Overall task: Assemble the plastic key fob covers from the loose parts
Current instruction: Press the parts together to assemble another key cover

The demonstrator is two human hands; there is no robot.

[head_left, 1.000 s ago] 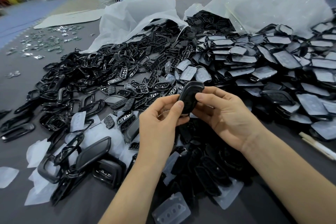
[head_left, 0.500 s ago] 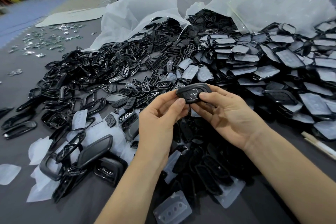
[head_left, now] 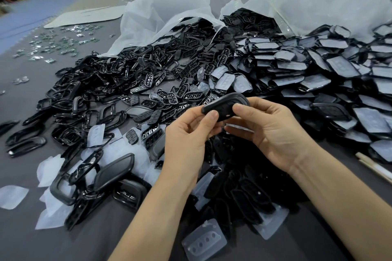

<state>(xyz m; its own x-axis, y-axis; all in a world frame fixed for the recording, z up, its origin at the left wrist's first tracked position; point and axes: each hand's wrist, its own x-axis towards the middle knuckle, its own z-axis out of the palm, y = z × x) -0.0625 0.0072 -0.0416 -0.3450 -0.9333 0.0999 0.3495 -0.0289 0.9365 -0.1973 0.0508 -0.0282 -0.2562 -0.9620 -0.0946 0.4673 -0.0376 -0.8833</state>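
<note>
Left hand (head_left: 185, 135): we see it clamped on the near, left end of the key fob cover (head_left: 224, 104), thumb on top and fingers curled beneath.
Right hand (head_left: 273, 131): it pinches the same cover from the right, thumb pressed on the upper face.
Key fob cover: black, held in the air between both hands above the heaps, lying nearly flat.
6 o'clock: we find a dark pile of black shells (head_left: 239, 186) under the wrists and, nearer us, a clear button membrane (head_left: 203, 241).
9 o'clock: loose black frames (head_left: 99, 99) and white film scraps (head_left: 51, 167) lie on the grey tabletop (head_left: 23, 104).
12 o'clock: button pieces (head_left: 186, 63) spill from a white bag (head_left: 165, 17).
2 o'clock: film-covered plates (head_left: 318, 70) are heaped below a clear bag (head_left: 322, 0).
10 o'clock: small shiny bits (head_left: 59, 42) lie scattered far off.
</note>
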